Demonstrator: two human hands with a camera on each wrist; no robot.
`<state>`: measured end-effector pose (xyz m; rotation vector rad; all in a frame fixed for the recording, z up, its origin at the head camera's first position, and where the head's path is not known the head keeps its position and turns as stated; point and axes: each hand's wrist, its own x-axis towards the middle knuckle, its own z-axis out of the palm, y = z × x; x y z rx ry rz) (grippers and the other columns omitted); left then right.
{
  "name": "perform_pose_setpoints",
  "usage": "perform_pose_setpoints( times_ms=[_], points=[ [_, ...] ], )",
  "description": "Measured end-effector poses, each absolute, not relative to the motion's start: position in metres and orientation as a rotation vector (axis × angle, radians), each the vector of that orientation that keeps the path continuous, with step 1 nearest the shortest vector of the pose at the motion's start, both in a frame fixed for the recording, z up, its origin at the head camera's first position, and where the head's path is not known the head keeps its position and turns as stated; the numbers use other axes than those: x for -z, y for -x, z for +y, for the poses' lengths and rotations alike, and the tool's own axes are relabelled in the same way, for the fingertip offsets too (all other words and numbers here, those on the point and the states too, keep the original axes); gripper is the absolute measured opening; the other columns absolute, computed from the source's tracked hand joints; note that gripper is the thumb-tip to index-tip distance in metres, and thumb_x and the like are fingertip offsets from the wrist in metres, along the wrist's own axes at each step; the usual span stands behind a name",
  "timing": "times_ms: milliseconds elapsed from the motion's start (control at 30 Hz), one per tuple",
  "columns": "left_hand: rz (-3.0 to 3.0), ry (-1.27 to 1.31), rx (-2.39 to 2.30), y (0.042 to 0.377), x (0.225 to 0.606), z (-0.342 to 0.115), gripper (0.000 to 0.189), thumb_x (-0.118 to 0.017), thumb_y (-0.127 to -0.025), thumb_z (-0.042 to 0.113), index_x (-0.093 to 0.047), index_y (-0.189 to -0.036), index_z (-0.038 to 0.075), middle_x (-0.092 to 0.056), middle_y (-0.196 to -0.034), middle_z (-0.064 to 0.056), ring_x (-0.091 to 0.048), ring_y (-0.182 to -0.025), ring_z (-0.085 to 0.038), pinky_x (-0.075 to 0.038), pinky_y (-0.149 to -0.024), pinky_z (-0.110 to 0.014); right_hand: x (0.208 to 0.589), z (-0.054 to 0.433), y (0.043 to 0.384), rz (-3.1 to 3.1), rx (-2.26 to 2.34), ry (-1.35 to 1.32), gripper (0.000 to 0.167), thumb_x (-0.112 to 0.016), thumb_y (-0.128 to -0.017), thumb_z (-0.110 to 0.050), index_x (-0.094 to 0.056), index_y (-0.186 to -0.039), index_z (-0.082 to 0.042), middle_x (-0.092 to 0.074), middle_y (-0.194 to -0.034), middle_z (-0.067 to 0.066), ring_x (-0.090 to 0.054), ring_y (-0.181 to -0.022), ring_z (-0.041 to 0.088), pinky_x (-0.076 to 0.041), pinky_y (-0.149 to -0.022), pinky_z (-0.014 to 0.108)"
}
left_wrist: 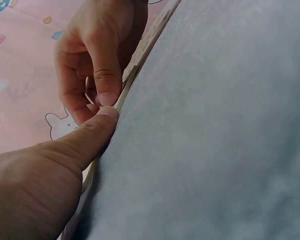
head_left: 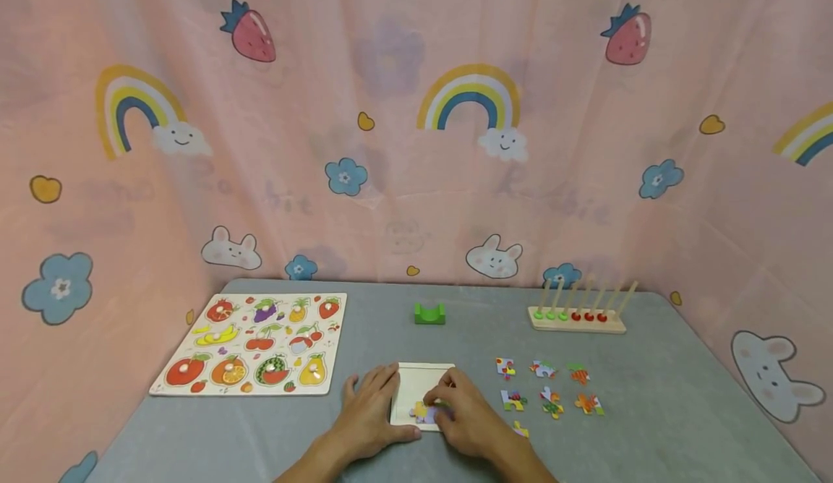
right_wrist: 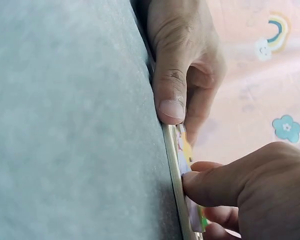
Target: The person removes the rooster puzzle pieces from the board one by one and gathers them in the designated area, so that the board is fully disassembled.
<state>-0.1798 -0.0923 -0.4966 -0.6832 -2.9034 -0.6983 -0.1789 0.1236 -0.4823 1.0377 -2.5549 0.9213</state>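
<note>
A small square wooden puzzle tray [head_left: 419, 382] lies on the table in front of me. My left hand [head_left: 369, 409] holds its left side, fingers along that edge and thumb at the front edge. Yellow and lilac jigsaw pieces [head_left: 424, 413] lie at the front inside the tray. My right hand [head_left: 470, 418] is over the tray's right front part, thumb and fingers pinching a jigsaw piece [right_wrist: 191, 210] low against the tray. Its fingers hide most of that piece in the head view. The left wrist view shows the left thumb [left_wrist: 92, 132] against the tray's edge.
Several loose jigsaw pieces [head_left: 550, 400] lie to the right of the tray. A fruit puzzle board [head_left: 260, 356] is at the left. Behind the tray stand a green block [head_left: 429, 315] and, farther right, a wooden peg stand [head_left: 578, 324] with green and red beads.
</note>
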Motion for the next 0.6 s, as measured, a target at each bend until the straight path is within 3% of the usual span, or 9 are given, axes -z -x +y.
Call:
perform_pose_setpoints(
  times_ms=[300, 600],
  points=[
    [-2.895, 0.682, 0.681, 0.1793, 0.4961, -0.0920, 0.101, -0.073, -0.069, 0.066, -0.047, -0.141, 0.000, -0.042, -0.146, -0.009, -0.035, -0.132, -0.029, -0.015, -0.099, -0.065, 0.4786, 0.1244, 0.1775, -2.613, -0.947, -1.041, 0.020, -0.068, -0.077, 0.000, -0.066, -0.091, -0.014, -0.051, -0.085, -0.010, -0.048, -0.079, 0.008, -0.043, -0.073, 0.033],
    [-2.899, 0.679, 0.695, 0.1783, 0.4965, -0.0925, 0.100, -0.074, -0.070, 0.064, -0.046, -0.141, -0.001, -0.041, -0.147, -0.009, -0.034, -0.133, -0.030, -0.014, -0.100, -0.065, 0.4791, 0.1244, 0.1792, -2.634, -0.996, -1.056, 0.024, -0.075, -0.072, -0.009, -0.063, -0.091, -0.017, -0.053, -0.084, -0.011, -0.051, -0.079, 0.007, -0.044, -0.072, 0.030]
  ],
)
